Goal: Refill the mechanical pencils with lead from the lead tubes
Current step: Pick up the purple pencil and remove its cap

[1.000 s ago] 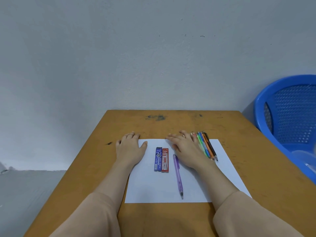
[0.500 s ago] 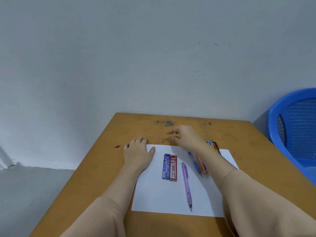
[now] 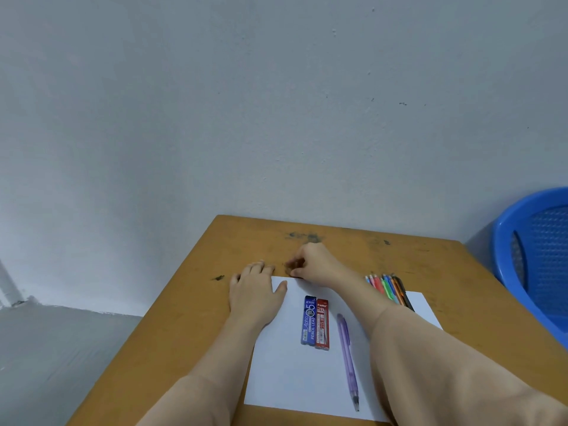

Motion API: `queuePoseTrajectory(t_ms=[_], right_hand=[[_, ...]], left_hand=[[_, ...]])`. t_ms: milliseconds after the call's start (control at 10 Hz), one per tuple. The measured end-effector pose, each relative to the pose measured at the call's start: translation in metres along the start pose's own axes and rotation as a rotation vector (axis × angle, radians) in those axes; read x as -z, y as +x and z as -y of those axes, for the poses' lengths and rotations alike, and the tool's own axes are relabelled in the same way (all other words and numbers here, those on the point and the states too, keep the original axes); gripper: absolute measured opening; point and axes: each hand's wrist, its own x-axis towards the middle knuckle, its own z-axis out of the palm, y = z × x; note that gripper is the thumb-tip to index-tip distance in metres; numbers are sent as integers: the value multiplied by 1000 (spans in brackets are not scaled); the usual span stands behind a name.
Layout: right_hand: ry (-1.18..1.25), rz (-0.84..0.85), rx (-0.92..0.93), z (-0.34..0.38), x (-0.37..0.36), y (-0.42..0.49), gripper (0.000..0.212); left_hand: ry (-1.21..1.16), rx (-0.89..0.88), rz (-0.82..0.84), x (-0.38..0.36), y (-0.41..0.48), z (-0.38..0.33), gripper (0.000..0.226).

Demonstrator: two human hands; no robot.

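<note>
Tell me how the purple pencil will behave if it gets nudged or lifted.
The purple pencil is slim and round-looking, lying flat on smooth paper, so a sideways nudge would probably roll or slide it. Its translucent plastic body suggests it is light and stiff. The thin tip nearest the camera may be fragile.

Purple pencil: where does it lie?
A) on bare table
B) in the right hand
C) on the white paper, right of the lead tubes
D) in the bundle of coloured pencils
C: the purple pencil lies on the white paper, right of the red lead tube.
</note>
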Motion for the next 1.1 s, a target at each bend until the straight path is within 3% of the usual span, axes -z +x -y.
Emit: queuePoseTrajectory(t_ms=[600,800,1100], right_hand=[[18,-8,53,2,-8,7,19],[63,-23,51,-3,-6,4,18],[87,-59,41,1,-10,1,26]], left_hand=[[-38,-1,-1,6,2,7,57],[-75,156,-15,20,8,36,64],[-85,176,-46,17,7,36,62]])
